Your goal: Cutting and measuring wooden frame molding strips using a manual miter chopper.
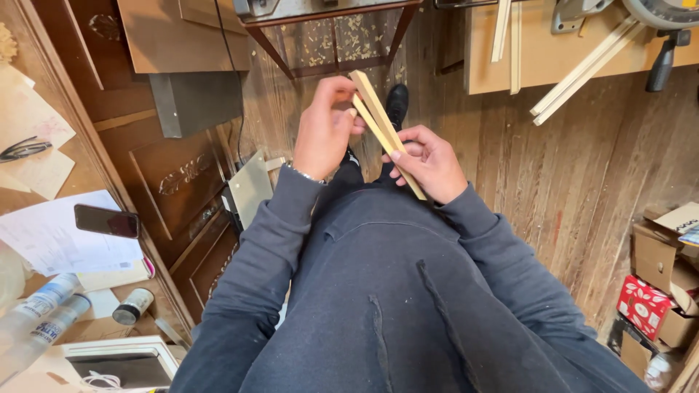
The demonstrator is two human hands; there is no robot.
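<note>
Two hands hold thin wooden strips above a plank floor.

Both dark-sleeved forearms bend inward in front of the torso. The right hand (428, 161) cradles the lower part of the wooden strips (384, 125), fingers curled shut around them; the left hand (325, 125), wrist raised, pinches their upper end between thumb and fingertips. The strips slant up and left, over the wooden floor (553, 167).

dark navy sweatshirt (393, 291) with long sleeves, a thin metal bracelet (306, 175), black shoe (397, 102).

woodworking shop, miter saw (666, 14), wood strips (582, 73)
</note>
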